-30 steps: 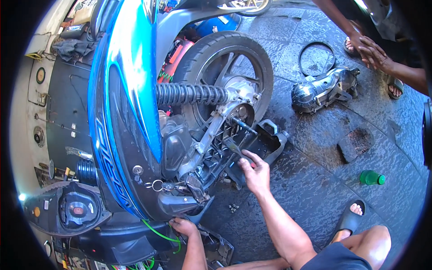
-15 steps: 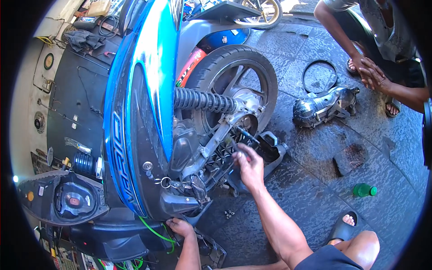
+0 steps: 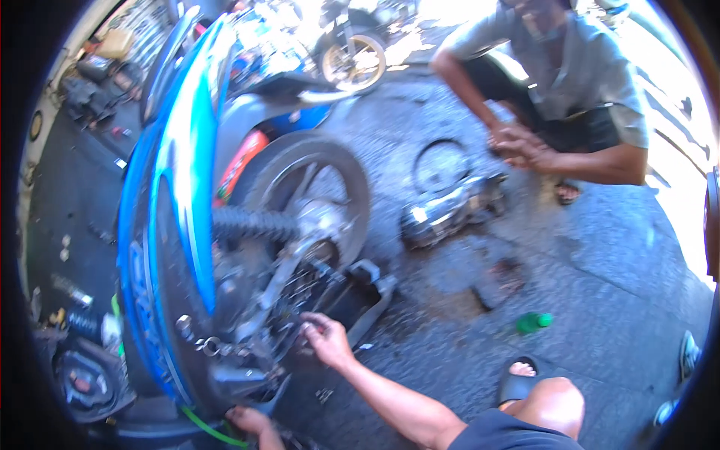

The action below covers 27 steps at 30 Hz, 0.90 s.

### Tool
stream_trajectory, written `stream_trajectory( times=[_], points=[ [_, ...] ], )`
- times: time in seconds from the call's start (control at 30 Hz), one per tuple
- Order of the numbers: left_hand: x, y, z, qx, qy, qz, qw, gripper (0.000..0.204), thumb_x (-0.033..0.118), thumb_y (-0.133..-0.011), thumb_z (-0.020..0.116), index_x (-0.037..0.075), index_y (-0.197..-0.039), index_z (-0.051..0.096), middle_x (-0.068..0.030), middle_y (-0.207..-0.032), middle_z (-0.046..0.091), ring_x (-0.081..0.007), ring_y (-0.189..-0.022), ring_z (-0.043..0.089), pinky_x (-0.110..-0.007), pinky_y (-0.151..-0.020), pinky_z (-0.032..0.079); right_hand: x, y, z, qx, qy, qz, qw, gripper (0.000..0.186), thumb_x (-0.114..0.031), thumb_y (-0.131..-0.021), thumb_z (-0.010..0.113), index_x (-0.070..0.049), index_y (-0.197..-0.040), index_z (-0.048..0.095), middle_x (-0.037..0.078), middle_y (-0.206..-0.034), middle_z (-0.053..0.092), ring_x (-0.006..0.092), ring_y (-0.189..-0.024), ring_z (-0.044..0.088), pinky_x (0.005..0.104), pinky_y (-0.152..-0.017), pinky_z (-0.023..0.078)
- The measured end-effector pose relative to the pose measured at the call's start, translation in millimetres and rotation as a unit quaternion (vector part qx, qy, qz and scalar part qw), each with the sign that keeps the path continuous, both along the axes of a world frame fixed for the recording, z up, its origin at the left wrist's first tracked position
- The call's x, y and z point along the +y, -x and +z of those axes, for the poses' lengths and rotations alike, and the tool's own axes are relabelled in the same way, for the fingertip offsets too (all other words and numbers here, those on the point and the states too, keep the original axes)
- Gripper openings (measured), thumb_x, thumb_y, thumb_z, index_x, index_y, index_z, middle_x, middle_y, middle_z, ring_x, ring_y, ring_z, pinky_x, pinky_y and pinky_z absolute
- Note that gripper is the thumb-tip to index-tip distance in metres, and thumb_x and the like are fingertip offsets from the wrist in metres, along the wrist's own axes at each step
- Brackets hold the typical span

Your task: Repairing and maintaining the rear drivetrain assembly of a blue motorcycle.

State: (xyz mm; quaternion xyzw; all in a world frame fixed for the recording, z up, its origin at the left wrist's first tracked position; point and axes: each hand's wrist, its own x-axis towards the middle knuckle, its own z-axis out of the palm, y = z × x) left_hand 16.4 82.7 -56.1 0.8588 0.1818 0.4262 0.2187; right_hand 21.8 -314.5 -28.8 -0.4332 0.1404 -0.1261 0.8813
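A blue and black scooter (image 3: 184, 217) fills the left side, its rear drive open and its inner parts bare. Against the lower edge of its dark body panel, my left hand (image 3: 250, 420) is closed, fingers partly hidden. My right hand (image 3: 328, 336) is beside the engine's open lower side (image 3: 281, 315), thumb and fingers pinched together. Something thin and dark seems to be between them, but motion blur hides what it is. Above it are the rear wheel (image 3: 352, 187) and the black shock absorber spring (image 3: 255, 225). A key ring (image 3: 212, 346) hangs at the panel.
A metal engine cover (image 3: 450, 210) and a black belt (image 3: 442, 165) lie on the stone floor. A dark open housing (image 3: 367, 296) lies beside the engine. A green bottle (image 3: 534, 323) lies near my sandalled foot (image 3: 517, 379). Another person (image 3: 551, 97) squats at the far right, hands clasped.
The whole view has swung right and blurred, so the scooter sits farther left. My right hand has drawn down from the drive shaft toward the lower engine. My left hand stays at the panel.
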Motion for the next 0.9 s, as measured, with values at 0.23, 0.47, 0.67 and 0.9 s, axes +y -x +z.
stream_trajectory(
  times=[0.23,0.47,0.67,0.9],
  points=[
    [-106,24,49,-0.005,-0.022,0.130,0.991,0.027,0.020,-0.090,0.049,-0.004,-0.094,0.059,-0.0264,-0.093,0.064,-0.0422,-0.082,0.059,-0.050,-0.077,0.046,-76,-15,-59,0.258,0.353,-0.055,0.898,0.031,-0.028,-0.083,0.054,-0.006,-0.099,0.069,0.019,-0.093,0.069,0.0347,-0.091,0.066,0.0436,-0.081,0.051],
    [-86,21,41,-0.011,-0.042,0.139,0.989,0.026,0.017,-0.090,0.049,-0.005,-0.099,0.058,-0.0262,-0.097,0.063,-0.0422,-0.085,0.059,-0.047,-0.079,0.047,-77,-69,-117,0.211,0.673,0.107,0.700,0.023,-0.019,-0.085,0.051,-0.010,-0.084,0.071,0.011,-0.089,0.071,0.0300,-0.092,0.067,0.0414,-0.073,0.051],
    [-86,16,29,-0.022,-0.057,0.109,0.992,0.030,0.015,-0.089,0.050,-0.006,-0.109,0.056,-0.0276,-0.103,0.062,-0.0432,-0.092,0.059,-0.047,-0.084,0.047,-70,-69,-149,0.163,0.675,0.145,0.705,0.023,-0.019,-0.084,0.052,-0.009,-0.090,0.071,0.013,-0.092,0.070,0.0302,-0.092,0.066,0.0421,-0.077,0.051],
    [-93,21,46,0.023,0.039,0.138,0.989,0.034,0.022,-0.093,0.046,-0.006,-0.112,0.056,-0.0285,-0.109,0.060,-0.0434,-0.099,0.058,-0.048,-0.086,0.046,-42,-39,-101,0.197,0.314,-0.074,0.926,0.025,-0.024,-0.082,0.066,-0.003,-0.096,0.067,0.017,-0.092,0.069,0.0319,-0.086,0.066,0.0395,-0.079,0.052]
  ],
)
